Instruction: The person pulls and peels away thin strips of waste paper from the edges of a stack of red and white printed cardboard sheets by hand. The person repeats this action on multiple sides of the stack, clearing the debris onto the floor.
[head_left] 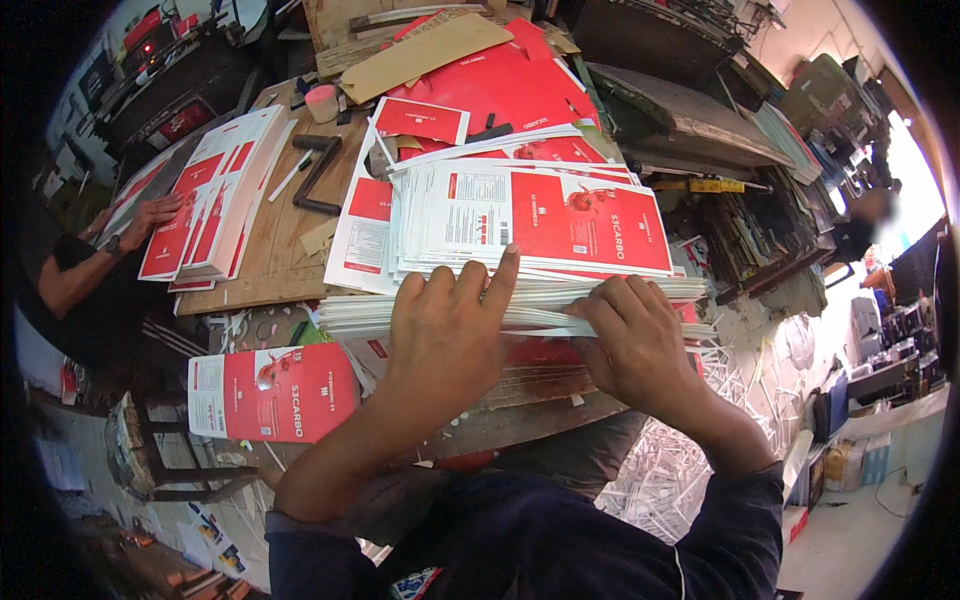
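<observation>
Both my hands are at the near edge of a thick stack of red and white printed card sheets (590, 225) on the wooden table. The fingers of my left hand (450, 325) curl over the stack's front edge, with the index finger stretched onto the top; its thumb is hidden. Further right, my right hand (635, 335) grips the fanned edges of the lower sheets, fingers above and thumb below. The sheets' edges (355, 315) show as white layers running sideways between and beyond my hands.
Left, another person's hand (155, 215) rests on a second stack of red printed sheets (225, 200). A bent metal bar (318, 172) and a pink-topped jar (321, 103) lie on the table. Below left is a loose printed sheet (275, 392); paper strips (670, 480) cover the floor at right.
</observation>
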